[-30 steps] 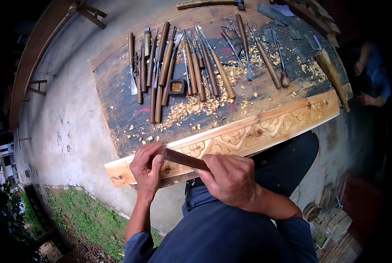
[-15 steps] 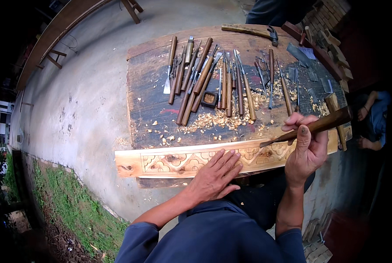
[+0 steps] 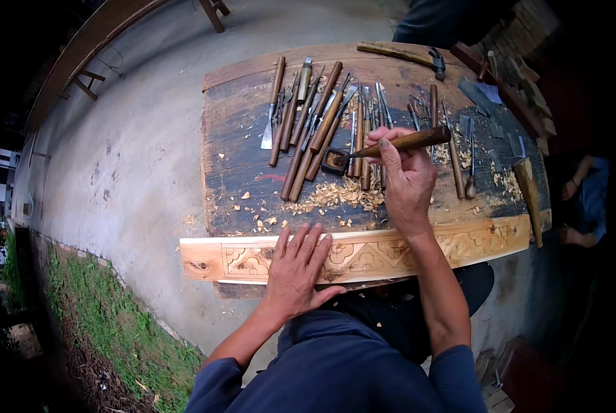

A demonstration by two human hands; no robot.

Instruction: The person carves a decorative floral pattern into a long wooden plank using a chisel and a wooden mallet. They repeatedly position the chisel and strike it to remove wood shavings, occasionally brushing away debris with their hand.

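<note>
A long pale board (image 3: 363, 256) with a drawn and partly carved pattern lies along the bench's near edge. My left hand (image 3: 298, 267) rests flat on it, fingers stretched out. Over the bench, my right hand (image 3: 411, 182) grips a wooden-handled chisel (image 3: 418, 140). Its blade points left, and the tip is at a small dark square box (image 3: 335, 162) with brown stuff inside; whether it touches the box I cannot tell. Several chisels and gouges (image 3: 318, 127) lie side by side around the box, some partly hidden behind my right hand.
The worn workbench (image 3: 239, 165) carries wood shavings (image 3: 335, 196). A claw hammer (image 3: 404, 55) lies at the far edge, with glass-like pieces (image 3: 476, 96) and a wooden mallet-like piece (image 3: 526, 193) at the right. Another person (image 3: 587, 196) is at the far right; dark trousers (image 3: 435, 20) show beyond the bench.
My right hand has moved left and away from me with the chisel, from above the board to the square box. My left hand has slid left along the board.
</note>
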